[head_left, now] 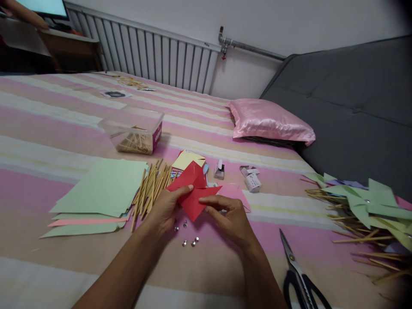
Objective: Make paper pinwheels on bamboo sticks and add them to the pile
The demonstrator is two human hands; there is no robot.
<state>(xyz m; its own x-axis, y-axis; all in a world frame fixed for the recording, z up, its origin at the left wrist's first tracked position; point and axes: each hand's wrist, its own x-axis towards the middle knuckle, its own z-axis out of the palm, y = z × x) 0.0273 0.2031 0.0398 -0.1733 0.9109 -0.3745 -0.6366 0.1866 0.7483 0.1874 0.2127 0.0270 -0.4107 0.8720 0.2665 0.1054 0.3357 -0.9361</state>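
My left hand and my right hand both hold a folded red paper piece just above the striped bedsheet. The left thumb presses on its left flap, and the right fingers pinch its lower right edge. Several small silver pins lie on the sheet right below my hands. A bundle of wooden sticks lies beside my left hand, next to a stack of light green paper sheets.
A clear plastic box holding sticks stands farther back. Black-handled scissors lie at the lower right. Finished green paper pinwheels on sticks pile up at the right. A pink pillow, small packets and a grey sofa back lie beyond.
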